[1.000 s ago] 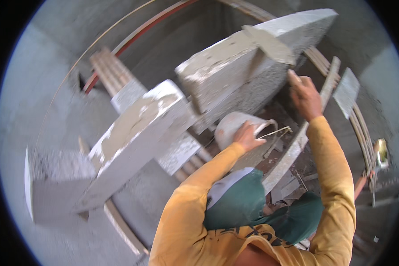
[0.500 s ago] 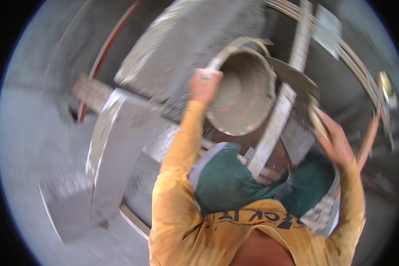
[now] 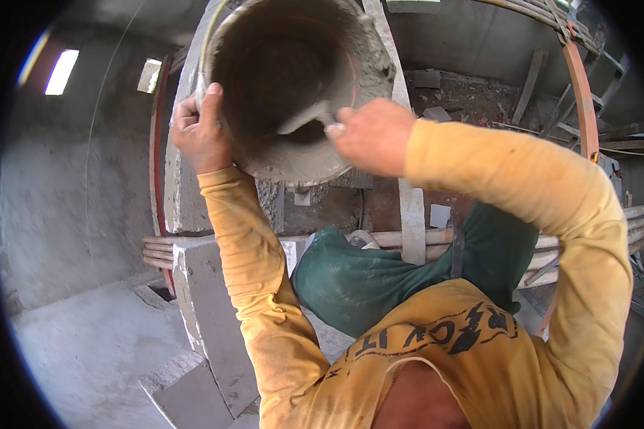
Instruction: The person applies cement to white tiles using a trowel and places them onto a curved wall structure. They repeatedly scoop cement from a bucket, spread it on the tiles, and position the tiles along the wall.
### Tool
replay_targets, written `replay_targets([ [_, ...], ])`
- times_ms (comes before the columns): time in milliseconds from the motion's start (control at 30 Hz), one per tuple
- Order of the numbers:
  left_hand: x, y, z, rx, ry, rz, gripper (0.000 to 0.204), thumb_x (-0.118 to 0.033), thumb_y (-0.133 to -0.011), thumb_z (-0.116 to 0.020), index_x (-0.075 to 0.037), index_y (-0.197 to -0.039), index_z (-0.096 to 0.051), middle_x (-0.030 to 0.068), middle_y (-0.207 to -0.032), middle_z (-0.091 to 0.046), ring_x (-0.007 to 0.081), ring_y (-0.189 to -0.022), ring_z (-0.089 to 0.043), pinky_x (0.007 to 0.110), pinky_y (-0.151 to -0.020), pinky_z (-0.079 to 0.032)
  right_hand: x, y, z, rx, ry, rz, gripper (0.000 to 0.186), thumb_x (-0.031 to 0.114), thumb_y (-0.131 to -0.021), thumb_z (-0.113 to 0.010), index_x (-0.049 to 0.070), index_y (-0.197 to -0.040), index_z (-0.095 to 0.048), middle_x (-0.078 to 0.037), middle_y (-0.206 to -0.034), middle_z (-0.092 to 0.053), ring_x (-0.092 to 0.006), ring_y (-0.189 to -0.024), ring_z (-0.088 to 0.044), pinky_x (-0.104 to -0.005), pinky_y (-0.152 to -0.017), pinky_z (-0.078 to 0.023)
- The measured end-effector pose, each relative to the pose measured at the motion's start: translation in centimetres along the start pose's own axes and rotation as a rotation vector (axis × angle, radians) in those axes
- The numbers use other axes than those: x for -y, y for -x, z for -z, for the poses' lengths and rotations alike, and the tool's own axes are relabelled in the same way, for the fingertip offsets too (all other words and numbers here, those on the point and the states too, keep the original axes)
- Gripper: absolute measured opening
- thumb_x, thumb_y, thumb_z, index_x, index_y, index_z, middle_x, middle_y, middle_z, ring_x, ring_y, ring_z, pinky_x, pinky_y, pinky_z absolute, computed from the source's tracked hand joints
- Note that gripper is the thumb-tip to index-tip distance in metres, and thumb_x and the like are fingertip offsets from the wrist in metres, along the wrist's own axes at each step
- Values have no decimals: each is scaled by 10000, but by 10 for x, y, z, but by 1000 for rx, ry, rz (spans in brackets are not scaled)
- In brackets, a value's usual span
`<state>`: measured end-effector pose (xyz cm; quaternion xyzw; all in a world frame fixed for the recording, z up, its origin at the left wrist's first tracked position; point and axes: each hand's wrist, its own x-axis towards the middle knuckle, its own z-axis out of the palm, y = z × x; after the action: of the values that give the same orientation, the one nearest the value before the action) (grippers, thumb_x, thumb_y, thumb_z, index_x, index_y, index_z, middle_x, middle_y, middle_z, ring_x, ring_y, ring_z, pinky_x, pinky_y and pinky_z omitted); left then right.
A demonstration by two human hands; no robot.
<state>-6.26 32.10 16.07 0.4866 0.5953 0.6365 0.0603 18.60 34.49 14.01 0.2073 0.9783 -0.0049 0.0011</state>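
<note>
Bare grey wall [image 3: 57, 193] off left; mortar-crusted bucket [image 3: 293, 167] is ahead of the person, mouth turned toward them. Left hand [image 3: 202, 132] grips its left rim, right hand [image 3: 376, 136] wraps a trowel [image 3: 306, 116] inside. Looks like scraping-out; next stroke needs a steady rim.

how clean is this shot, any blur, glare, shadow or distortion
Head view: motion blur on the right hand and the pale grey trowel-like tool; head view: deep shadow within the round, mortar-caked grey bucket; head view: glare from the white-bright rectangular opening at upper left; head view: fisheye bending toward the rim, black corners.
</note>
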Motion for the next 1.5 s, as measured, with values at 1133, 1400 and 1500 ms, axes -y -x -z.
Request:
replay_targets([
  [1133, 0, 36, -61, 177, -646, -169, 372, -397, -797, -722, -28, -818, -681, 184, -727, -660, 335, -708, -663, 388, -688, -508, -46, 33, 1, 45, -40, -421, 357, 236, -899, -506, 87, -1216, -571, -188, -904, -670, -373, -856, -660, -475, -771, -526],
  [1400, 12, 23, -73, 227, -783, -63, 388, -409, -796, -671, -21, -799, -661, 204, -849, -674, 393, -818, -649, 453, -762, -505, -46, 47, -22, 95, -155, -482, 306, 232, -908, -488, 75, -1156, -575, -200, -946, -677, -381, -925, -648, -497, -815, -511],
  [1500, 8, 25, -83, 276, -861, -93, 347, -376, -794, -663, -33, -840, -673, 180, -918, -681, 384, -856, -655, 453, -779, -515, -33, 29, -47, 180, -103, -493, 307, 207, -937, -446, 70, -1178, -578, -199, -981, -675, -367, -933, -657, -476, -786, -527],
])
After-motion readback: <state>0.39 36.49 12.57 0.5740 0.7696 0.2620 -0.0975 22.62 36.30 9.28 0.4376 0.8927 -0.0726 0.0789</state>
